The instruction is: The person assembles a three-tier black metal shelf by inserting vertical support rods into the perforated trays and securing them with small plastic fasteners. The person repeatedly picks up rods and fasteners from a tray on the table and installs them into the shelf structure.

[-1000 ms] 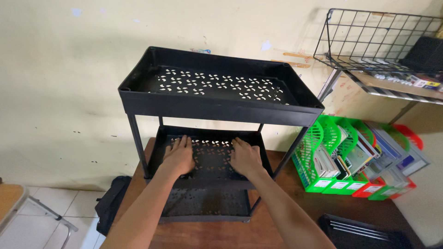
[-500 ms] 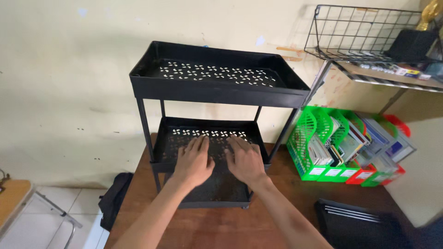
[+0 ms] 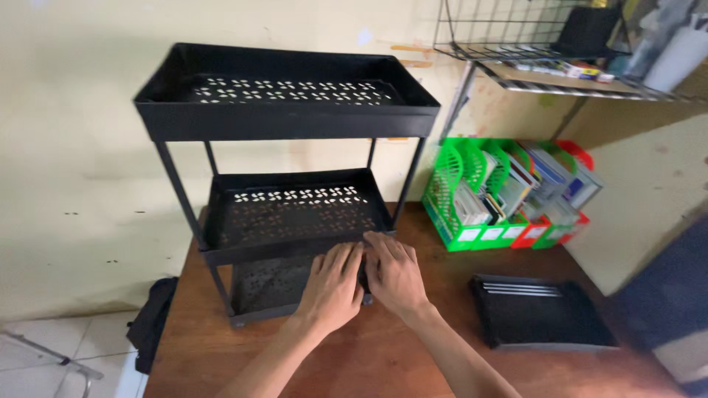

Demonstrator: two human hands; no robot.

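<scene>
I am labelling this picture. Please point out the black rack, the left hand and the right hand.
black rack (image 3: 284, 121), head view, front wall of top tray
left hand (image 3: 333, 289), head view, back of hand
right hand (image 3: 394, 274), head view, back of hand

Office: file holders (image 3: 509, 195), desk (image 3: 413, 354)

Both arms reach forward, forearms bare, converging toward the middle. The left hand (image 3: 333, 287) lies palm down, fingers straight and close together. The right hand (image 3: 393, 273) sits just beside it — also palm down, fingers extended — thumbs almost meeting.
</scene>
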